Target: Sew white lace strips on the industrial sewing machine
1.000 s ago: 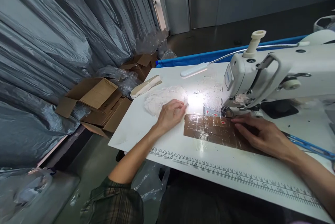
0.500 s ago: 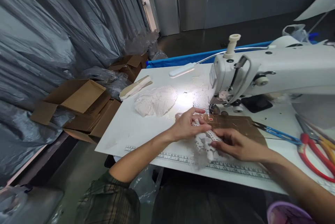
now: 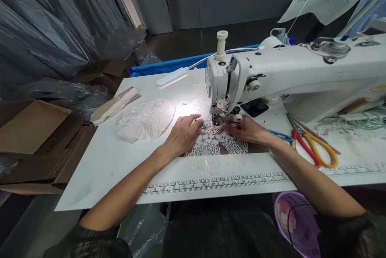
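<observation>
A strip of white fringed lace trim (image 3: 208, 142) is spread out in front of the sewing machine (image 3: 224, 85), its scalloped upper edge by the presser foot (image 3: 217, 119) and its fringe hanging toward me. My left hand (image 3: 184, 134) has its fingers closed on the left end of the lace. On the other side, my right hand (image 3: 249, 130) pinches the upper edge just right of the needle area. The exact grip of the left fingertips is partly hidden. Brown tape (image 3: 259, 148) covers the machine bed under the lace.
A pile of lace (image 3: 147, 119) and a tied bundle of strips (image 3: 116, 105) lie left. A lamp (image 3: 171, 78) lights the white table (image 3: 99, 169). Scissors with red and yellow handles (image 3: 321, 149) lie right, above a printed ruler (image 3: 211, 184). A purple basket (image 3: 297, 218) stands below.
The lace, bunched between both hands near the table's front before, is now unfolded and moved up to the presser foot. My hands have spread apart along it. The view has shifted right.
</observation>
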A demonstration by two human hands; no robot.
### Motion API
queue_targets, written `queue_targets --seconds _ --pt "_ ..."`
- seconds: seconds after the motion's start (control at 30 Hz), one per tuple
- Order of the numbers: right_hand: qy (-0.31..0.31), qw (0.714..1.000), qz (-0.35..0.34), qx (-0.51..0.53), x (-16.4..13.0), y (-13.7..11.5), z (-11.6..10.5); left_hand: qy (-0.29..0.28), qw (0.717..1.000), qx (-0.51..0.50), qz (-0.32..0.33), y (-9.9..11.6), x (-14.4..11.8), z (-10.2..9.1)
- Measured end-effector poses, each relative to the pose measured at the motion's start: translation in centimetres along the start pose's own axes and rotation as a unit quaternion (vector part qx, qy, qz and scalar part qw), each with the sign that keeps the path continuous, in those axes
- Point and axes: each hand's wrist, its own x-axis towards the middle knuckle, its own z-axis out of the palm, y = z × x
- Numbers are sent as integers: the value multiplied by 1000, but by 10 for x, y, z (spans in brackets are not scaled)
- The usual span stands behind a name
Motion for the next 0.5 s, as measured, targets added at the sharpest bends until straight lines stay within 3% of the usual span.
queue_targets --seconds 0.23,0.5 --pt "15 999 -7 51 1 20 13 -82 995 32 39 -27 50 3" --pt "5 995 -5 99 -2 16 13 -61 996 23 -60 -38 39 20"
